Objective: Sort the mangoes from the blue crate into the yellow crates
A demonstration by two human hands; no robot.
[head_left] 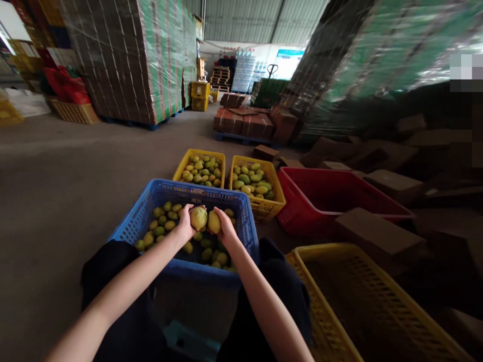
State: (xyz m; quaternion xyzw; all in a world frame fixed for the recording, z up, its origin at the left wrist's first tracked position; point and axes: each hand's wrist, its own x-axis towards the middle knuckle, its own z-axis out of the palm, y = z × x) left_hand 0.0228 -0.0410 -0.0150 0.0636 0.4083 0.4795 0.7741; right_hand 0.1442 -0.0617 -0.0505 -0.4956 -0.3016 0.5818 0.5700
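Over a blue plastic crate (136,213), both my hands are curled around yellow-green fruit that look like mangoes. In my left hand (184,224) is a mango (198,218), its broad side turned up toward me. My right hand (227,229) grips another mango (214,221) close beside the first. Beneath them, many more mangoes (169,225) lie loose in the blue crate, along its left side and toward its front right. Part of the dark crate floor shows between them. My fingers are partly hidden behind the fruit.
Two yellow crates, one left (180,163) and one right (281,196), hold mangoes beyond the blue one. A red crate (302,221) and a yellow crate (320,296) stand at right, near scattered cardboard boxes (381,231). Wrapped pallet stacks (162,60) rise behind.
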